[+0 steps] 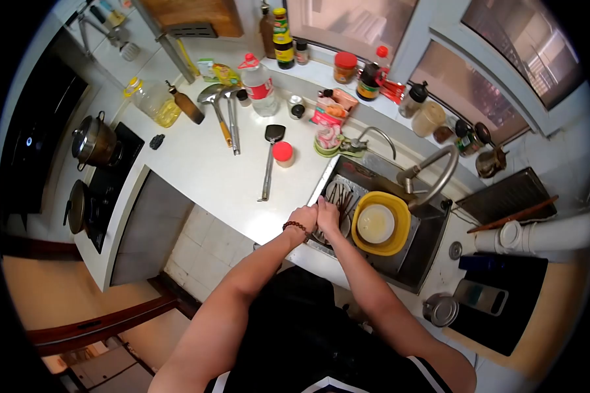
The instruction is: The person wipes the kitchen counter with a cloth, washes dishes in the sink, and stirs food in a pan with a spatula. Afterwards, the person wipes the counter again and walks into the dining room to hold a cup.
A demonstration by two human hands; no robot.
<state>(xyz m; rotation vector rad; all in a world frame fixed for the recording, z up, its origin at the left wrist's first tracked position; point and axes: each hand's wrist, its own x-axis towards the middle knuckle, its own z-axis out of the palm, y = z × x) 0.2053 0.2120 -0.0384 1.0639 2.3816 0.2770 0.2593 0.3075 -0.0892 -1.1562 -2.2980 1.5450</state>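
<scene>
My left hand [303, 219], with a beaded bracelet on its wrist, is closed at the sink's left rim, touching my right hand. My right hand [328, 216] is closed too, over the left end of the sink [405, 276]. Whatever their fingers hold is hidden. Dark thin sticks that look like chopsticks [341, 196] show just beyond my right hand, above bowls or dishes partly covered by my hands. Right of it sits a yellow basin [405, 226] in the sink, with a pale bowl [376, 224] inside.
A faucet [432, 177] curves over the sink. On the counter [203, 187] left are a spatula [269, 164], a red-lidded jar [283, 154], ladles [215, 108] and a large bottle [259, 88]. A pot [95, 141] stands on the stove; a metal canister [442, 309] stands right.
</scene>
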